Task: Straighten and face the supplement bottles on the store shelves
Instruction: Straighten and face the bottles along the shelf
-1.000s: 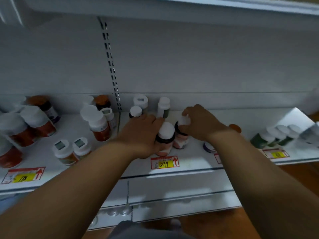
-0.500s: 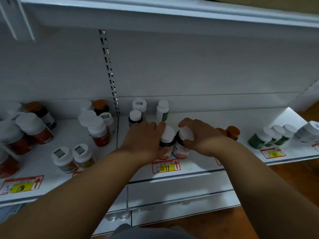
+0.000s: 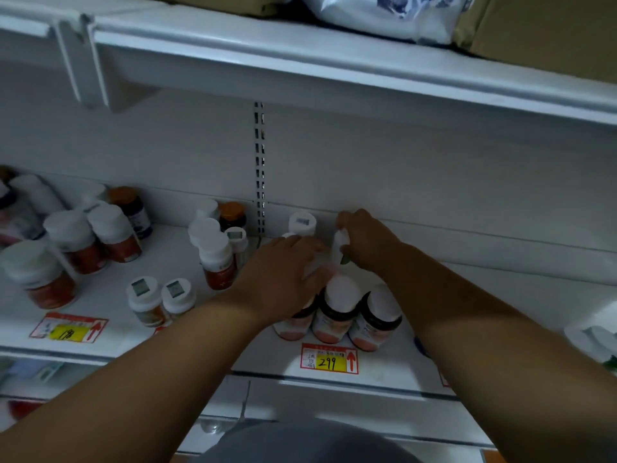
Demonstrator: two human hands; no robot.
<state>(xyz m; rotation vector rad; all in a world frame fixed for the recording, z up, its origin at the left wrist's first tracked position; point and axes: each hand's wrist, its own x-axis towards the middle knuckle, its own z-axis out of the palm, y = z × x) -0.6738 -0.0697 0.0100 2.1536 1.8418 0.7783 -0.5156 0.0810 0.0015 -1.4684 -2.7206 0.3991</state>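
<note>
Shelf: a white metal store shelf carries the bottles; a slotted upright strip runs down the back panel behind it.
Front row: three white-capped bottles with dark collars and pink-orange bases stand side by side, touching, near the front edge, just behind a red and yellow price tag marked 299.
Left hand: the left hand reaches over the leftmost bottle of that row, fingers stretched forward and lying flat on a blurred white bottle farther back (what exactly it touches is hard to tell).
Right hand: the right hand is farther back, near the rear panel, its fingers curled round a slim white bottle with a green mark, which leans rather than standing straight.
Hands together: the two hands sit close, the left nearer and lower, the right farther.
Behind the left hand: a white-capped bottle with a grey square on its lid stands against the back panel.
Left of the strip: white-capped orange bottles stand in a loose cluster, with two short bottles bearing square lid labels nearer the front.
Far left: more white-capped orange bottles stand unevenly, behind a price tag marked 198.
Upper shelf: a white printed bag and a brown cardboard box rest above.
</note>
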